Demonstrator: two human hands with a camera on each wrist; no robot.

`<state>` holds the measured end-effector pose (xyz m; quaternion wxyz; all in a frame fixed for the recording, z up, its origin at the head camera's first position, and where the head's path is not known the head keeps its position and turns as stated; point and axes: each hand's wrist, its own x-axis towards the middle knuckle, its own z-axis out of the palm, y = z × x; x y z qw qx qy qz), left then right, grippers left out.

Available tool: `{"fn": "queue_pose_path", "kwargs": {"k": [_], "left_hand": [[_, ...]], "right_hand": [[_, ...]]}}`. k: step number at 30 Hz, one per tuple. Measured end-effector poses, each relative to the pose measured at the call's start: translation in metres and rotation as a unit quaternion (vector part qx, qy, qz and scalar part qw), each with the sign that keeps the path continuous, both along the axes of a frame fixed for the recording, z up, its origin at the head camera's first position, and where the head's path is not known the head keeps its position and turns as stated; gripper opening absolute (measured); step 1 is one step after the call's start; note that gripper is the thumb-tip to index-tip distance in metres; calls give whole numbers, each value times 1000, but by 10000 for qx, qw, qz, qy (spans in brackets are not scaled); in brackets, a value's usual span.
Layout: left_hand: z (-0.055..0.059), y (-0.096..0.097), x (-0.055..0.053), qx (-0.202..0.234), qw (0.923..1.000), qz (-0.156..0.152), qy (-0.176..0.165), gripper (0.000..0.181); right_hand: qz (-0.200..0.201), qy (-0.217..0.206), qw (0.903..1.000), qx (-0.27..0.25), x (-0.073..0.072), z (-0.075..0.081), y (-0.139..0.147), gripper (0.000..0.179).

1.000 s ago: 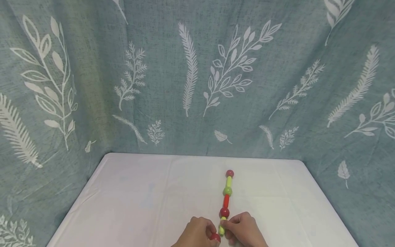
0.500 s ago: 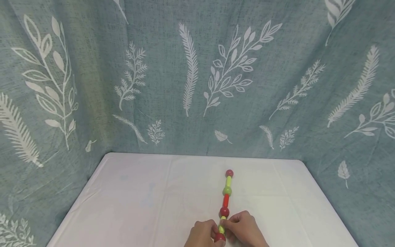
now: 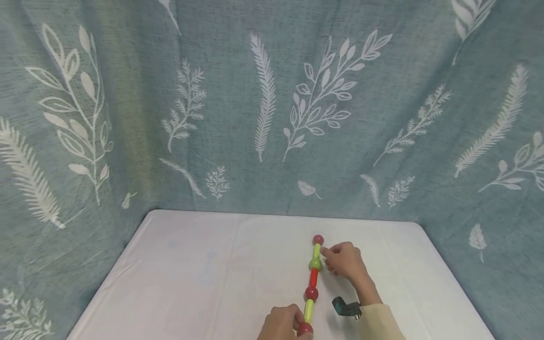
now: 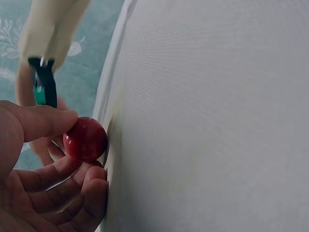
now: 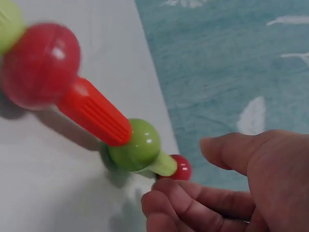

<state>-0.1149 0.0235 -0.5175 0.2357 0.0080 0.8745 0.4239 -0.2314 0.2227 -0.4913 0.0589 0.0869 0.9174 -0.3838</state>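
A chain of toy balls and rods runs away from me across the white table. Its near red ball (image 3: pixel 305 329) is pinched between the thumb and fingers of my left hand (image 3: pixel 278 324); the left wrist view shows this red ball (image 4: pixel 85 139) up close. Beyond it follow a yellow-green rod (image 3: pixel 309 310), a second red ball (image 3: pixel 311 293), a red rod (image 5: pixel 96 113), a green ball (image 5: pixel 135 145), another yellow-green rod (image 3: pixel 316 250) and the far red ball (image 3: pixel 318 240). My right hand (image 3: pixel 345 260) hovers beside that far rod, thumb and fingers apart, nothing held.
White cloth covers the table (image 3: pixel 191 274). A teal curtain (image 3: pixel 238 118) with white leaf prints hangs behind it and along both sides. A dark camera mount (image 3: pixel 346 308) juts from the right wrist, over the table right of the chain.
My right hand has let go of the near yellow-green rod and moved forward along the chain to its far end. The left hand has brought the red ball up to the chain's near end.
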Motion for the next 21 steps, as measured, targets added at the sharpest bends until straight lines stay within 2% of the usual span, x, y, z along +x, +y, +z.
{"fn": "queue_pose_path", "kwargs": {"k": [3,6,10,14,21], "left_hand": [[-1,0,0,-81,10000,-2,-21,23],[-1,-1,0,-159,9998,-47,-54,24],[-1,-4,1,-190,9997,-81,-121,22],[1,-8,3,-180,9998,-56,-46,21],[2,-22,6,-197,9997,119,49,22]], "right_hand": [[58,-173,9997,-145,-15,-7,-4,36],[79,-330,9989,-313,-23,-14,-8,34],[-2,-395,9982,-449,-28,-20,-14,31],[-37,-465,9973,-565,-33,-22,-23,31],[202,-579,9961,-635,-42,-23,-47,33]]}}
